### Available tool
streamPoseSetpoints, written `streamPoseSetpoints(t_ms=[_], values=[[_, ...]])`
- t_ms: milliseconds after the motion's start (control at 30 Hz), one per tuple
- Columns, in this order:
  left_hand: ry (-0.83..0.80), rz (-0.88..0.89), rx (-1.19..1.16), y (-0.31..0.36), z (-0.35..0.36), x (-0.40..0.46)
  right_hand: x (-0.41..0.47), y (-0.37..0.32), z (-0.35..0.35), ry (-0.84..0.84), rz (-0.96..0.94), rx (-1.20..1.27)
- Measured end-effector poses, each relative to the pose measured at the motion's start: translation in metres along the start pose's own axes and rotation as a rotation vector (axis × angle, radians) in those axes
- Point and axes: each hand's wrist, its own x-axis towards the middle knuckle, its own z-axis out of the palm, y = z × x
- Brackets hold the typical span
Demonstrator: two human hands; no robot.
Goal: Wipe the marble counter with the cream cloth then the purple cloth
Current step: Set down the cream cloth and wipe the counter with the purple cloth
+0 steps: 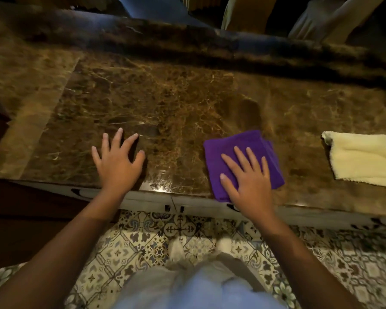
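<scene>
Pressure is what this step wants, I judge: my right hand (247, 175) lies flat with fingers spread and straight on the folded purple terry cloth (243, 161), and I should keep the whole palm bearing down evenly so the cloth slides with the hand instead of bunching or slipping out from under it. Long overlapping passes across the brown veined marble bench (165, 97) would likely serve best, from the near edge toward the far raised ledge, then leftward over the unwiped stretch. The purple cloth sits at the near edge of the bench, right of centre, directly beneath my right hand, its far corners showing beyond my fingertips. My left hand (117, 159) rests open on bare marble to the left, fingers splayed, holding nothing, well apart from the cloth. The folded cream terry cloth (361, 159) lies farther right, clear of both hands.
</scene>
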Motion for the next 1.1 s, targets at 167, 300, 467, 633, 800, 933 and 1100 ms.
streamPoseSetpoints(t_ms=[167, 300, 467, 633, 800, 933, 1100], values=[[0.002, 0.026, 0.109, -0.069, -0.019, 0.014, 0.01, 0.054, -0.019, 0.016, 0.182, -0.035], [0.015, 0.029, 0.162, -0.071, -0.016, 0.014, 0.067, 0.066, -0.023, 0.059, 0.403, -0.047], [0.044, 0.024, 0.161, -0.068, -0.018, 0.011, 0.156, 0.036, -0.017, 0.037, 0.538, 0.001], [0.041, 0.013, 0.159, -0.065, -0.021, 0.01, 0.193, -0.028, -0.003, -0.051, 0.385, -0.011], [0.046, 0.02, 0.155, -0.065, -0.021, 0.01, 0.133, -0.086, 0.014, -0.098, 0.027, -0.027], [0.07, 0.028, 0.153, -0.067, -0.018, 0.011, 0.048, -0.101, 0.021, -0.098, -0.204, -0.008], [0.08, 0.037, 0.141, -0.068, -0.018, 0.011, 0.041, -0.034, 0.007, -0.068, -0.086, 0.009]])
